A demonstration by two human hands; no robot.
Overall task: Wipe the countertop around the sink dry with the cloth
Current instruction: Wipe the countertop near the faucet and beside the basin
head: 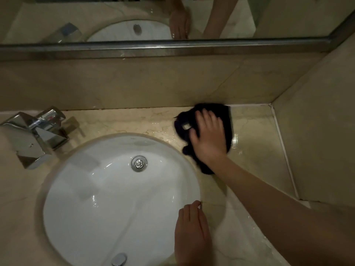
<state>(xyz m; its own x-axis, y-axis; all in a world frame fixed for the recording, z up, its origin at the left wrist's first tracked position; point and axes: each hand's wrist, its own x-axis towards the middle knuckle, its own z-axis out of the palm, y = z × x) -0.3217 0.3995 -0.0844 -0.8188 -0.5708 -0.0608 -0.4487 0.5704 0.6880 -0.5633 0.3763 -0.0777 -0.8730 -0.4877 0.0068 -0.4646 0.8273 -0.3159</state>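
Right hand (208, 137) lies flat, fingers spread, pressing down on crumpled black cloth (226, 116); cloth under palm, on wet beige marble countertop (255, 143), back right of round white ceramic sink (107, 189), against backsplash. Left hand (192, 233) rests on sink's near right rim, fingers relaxed, holding nothing. Chrome angular faucet (34, 135) far left.

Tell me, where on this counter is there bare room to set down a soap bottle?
Bare countertop runs behind the sink, between the faucet and the black cloth. More lies right of the cloth, up to the side wall, though it glistens wet. The sink's right rim is crowded: the right hand presses the cloth, the left hand rests there.
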